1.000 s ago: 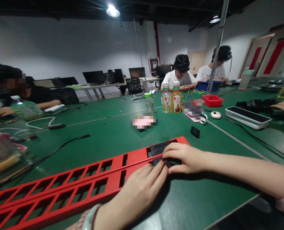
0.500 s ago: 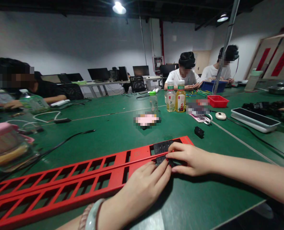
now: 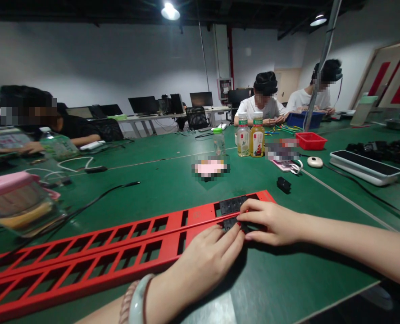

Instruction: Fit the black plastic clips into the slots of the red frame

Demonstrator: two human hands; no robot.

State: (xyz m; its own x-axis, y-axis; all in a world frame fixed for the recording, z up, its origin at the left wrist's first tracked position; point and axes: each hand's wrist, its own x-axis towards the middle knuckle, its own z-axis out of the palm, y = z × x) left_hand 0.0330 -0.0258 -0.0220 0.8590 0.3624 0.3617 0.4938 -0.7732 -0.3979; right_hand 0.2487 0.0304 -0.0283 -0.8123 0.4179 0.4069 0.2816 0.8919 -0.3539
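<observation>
A long red slotted frame [image 3: 200,215] lies slantwise across the table, with two rows of openings. Black plastic blocks sit at its right end: one block [image 3: 232,205] in the far row and another block [image 3: 229,223] in the near row, partly covered by fingers. My left hand [image 3: 203,256], with bracelets at the wrist, has its fingers pressed together on the near block. Thumb and fingers of my right hand [image 3: 277,222] close around the right end of that same block. What lies under the fingertips is hidden. A loose black block [image 3: 284,185] rests beyond my right hand.
Two drink bottles [image 3: 257,137], a red bin [image 3: 311,141] and a white flat device [image 3: 365,167] stand farther back. A pink-lidded container [image 3: 9,184] and a black cable [image 3: 98,198] are at left. Several people work around the green table [image 3: 166,180].
The whole view has shifted slightly, so things appear a little farther right. Both hands stay on the near block with almost the same finger positions.
</observation>
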